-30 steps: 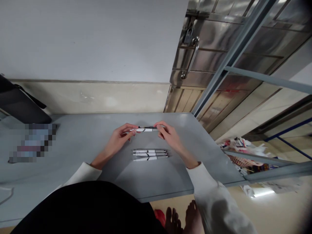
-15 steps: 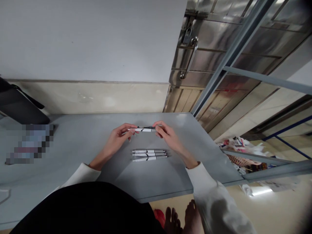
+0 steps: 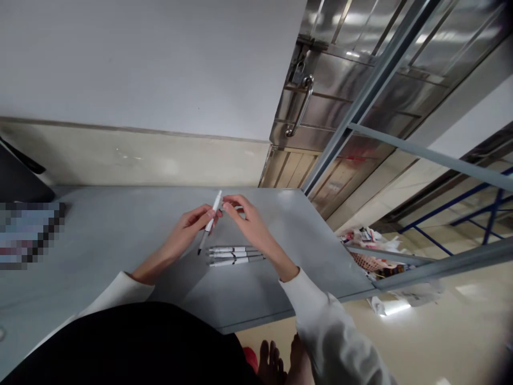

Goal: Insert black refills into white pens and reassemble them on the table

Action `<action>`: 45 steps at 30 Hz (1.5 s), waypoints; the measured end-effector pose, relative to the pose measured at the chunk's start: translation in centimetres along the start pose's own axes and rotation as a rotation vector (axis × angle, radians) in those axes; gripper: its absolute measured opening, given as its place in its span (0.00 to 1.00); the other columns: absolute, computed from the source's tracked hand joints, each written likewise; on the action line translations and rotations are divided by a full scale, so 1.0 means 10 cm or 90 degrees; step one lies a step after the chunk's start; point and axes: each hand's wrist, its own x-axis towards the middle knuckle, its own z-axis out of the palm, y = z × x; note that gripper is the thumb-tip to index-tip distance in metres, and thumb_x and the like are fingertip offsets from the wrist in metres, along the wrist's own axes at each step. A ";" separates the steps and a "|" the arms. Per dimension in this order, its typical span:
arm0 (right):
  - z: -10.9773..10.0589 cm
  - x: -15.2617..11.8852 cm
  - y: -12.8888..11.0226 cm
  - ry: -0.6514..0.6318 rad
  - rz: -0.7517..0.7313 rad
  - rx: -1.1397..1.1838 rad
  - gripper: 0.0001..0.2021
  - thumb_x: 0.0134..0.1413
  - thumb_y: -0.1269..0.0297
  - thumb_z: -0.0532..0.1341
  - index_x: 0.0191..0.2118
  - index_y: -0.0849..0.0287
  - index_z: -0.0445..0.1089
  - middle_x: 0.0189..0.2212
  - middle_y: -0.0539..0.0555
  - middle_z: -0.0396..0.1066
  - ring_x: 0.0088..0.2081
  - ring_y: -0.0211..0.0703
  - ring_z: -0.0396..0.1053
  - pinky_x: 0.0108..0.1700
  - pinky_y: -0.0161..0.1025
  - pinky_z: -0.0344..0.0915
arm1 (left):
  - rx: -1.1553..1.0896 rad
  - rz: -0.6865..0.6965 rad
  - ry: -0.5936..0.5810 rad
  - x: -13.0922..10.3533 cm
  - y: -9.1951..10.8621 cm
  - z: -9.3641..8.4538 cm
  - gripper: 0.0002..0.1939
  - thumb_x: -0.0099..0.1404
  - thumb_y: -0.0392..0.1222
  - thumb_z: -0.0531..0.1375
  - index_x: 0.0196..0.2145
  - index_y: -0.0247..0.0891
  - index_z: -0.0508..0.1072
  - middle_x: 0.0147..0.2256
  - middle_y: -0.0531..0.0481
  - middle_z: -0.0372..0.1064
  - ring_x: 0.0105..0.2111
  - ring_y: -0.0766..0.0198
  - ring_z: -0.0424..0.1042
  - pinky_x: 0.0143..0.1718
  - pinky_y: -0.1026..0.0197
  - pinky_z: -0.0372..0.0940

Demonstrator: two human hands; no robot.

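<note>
My left hand (image 3: 196,219) is closed on a white pen (image 3: 215,207) with a grey lower part and a dark tip. The pen is tilted, its white end up and away from me, its tip down towards the table. Just right of the pen, my right hand (image 3: 244,214) has its thumb and fingers drawn together in a pinch close to the left fingertips; I cannot make out what is in them. Below the hands, several similar white pens (image 3: 232,261) lie side by side on the grey table (image 3: 256,299), their right ends partly behind my right wrist.
A blurred-out flat object (image 3: 28,232) and a black case (image 3: 20,176) are at the table's left. Behind stands a wall (image 3: 140,64). A metal frame post (image 3: 360,101) rises at the right corner, with a pink basket (image 3: 366,261) of odds and ends beyond.
The pen has turned from level between both hands to steeply tilted in my left hand. My right hand has let go of its right end and moved left. The view has shifted right.
</note>
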 end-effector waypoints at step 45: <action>-0.70 0.35 0.19 0.234 0.036 0.567 0.18 0.64 0.45 0.56 0.29 0.51 0.57 0.23 0.45 0.42 0.23 0.42 0.46 0.27 0.41 0.56 | 0.062 -0.032 0.035 0.03 -0.15 -0.12 0.17 0.73 0.55 0.58 0.42 0.39 0.79 0.28 0.51 0.68 0.28 0.63 0.65 0.29 0.61 0.59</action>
